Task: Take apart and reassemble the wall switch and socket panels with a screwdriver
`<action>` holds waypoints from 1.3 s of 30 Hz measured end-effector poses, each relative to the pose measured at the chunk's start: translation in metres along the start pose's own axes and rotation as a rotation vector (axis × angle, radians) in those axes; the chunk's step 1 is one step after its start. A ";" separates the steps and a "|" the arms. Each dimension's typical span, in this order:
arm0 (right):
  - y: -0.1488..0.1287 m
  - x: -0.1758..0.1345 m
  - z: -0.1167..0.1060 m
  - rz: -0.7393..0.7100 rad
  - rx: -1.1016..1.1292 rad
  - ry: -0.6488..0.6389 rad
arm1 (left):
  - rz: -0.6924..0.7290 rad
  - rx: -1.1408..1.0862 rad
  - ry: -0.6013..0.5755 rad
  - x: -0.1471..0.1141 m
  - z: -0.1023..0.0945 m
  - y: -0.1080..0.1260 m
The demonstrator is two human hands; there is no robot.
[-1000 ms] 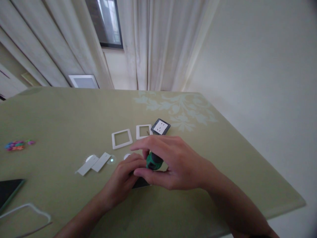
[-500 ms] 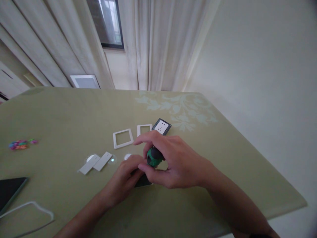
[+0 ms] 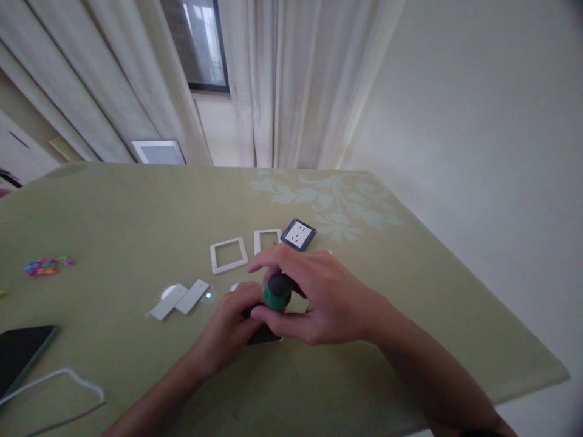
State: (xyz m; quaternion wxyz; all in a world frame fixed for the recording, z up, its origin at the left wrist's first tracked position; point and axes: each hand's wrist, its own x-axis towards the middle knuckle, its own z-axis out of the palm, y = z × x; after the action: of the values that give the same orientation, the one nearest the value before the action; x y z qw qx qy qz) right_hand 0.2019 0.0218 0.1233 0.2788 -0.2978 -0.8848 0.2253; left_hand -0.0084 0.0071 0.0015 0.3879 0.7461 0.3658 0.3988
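Note:
My right hand is closed round the green and black handle of a screwdriver, whose butt end faces up toward me. The shaft and tip are hidden under the handle and fingers. Just left of it, my left hand grips a dark wall socket panel low on the table; most of the panel is covered by both hands. Beyond my fingers lies another wall socket, white with a dark surround. Two white cover frames, a nearer one and one partly behind my right hand, are beside it.
Two white strips overlap near clear round pieces left of my hands. Small colourful pieces lie at far left, above a dark tablet-like device and a white cable. A wall borders the green table on the right.
The screwdriver handle has turned in my right hand and now stands more upright, its black end more toward me. My left hand keeps its hold. The view has shifted slightly.

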 end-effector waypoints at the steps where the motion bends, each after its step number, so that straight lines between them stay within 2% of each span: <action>1: 0.000 0.000 0.000 -0.005 0.007 -0.006 | -0.001 0.014 0.041 0.000 0.001 0.000; 4: 0.001 0.000 0.001 -0.022 0.023 -0.023 | -0.004 0.038 0.087 0.001 0.002 0.000; 9: 0.002 0.000 0.000 -0.019 0.025 -0.015 | 0.001 0.003 -0.061 0.003 -0.001 0.001; 15: 0.001 0.000 0.001 -0.047 0.061 -0.038 | 0.009 0.006 0.016 0.002 0.002 -0.001; 20: 0.002 -0.001 0.002 -0.028 0.023 -0.002 | 0.029 0.009 -0.093 0.002 -0.002 0.000; 26: 0.002 0.000 0.000 -0.036 0.069 -0.050 | -0.019 -0.039 -0.053 0.006 0.000 0.003; 31: 0.003 -0.001 0.001 -0.046 0.063 -0.008 | 0.000 -0.063 -0.177 0.009 -0.005 0.007; 33: 0.003 -0.001 0.001 -0.046 0.069 -0.003 | -0.019 -0.047 -0.166 0.008 -0.004 0.007; 36: 0.002 -0.001 0.001 -0.051 0.090 -0.013 | -0.060 -0.009 -0.079 0.006 -0.001 0.005; 39: 0.002 -0.001 0.000 -0.049 0.083 -0.023 | -0.070 -0.004 -0.095 0.005 -0.003 0.004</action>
State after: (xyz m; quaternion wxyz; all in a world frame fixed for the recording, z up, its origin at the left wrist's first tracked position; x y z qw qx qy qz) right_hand 0.2033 0.0223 0.1222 0.2859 -0.2616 -0.8849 0.2584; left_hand -0.0077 0.0100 0.0076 0.4198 0.7503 0.3720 0.3499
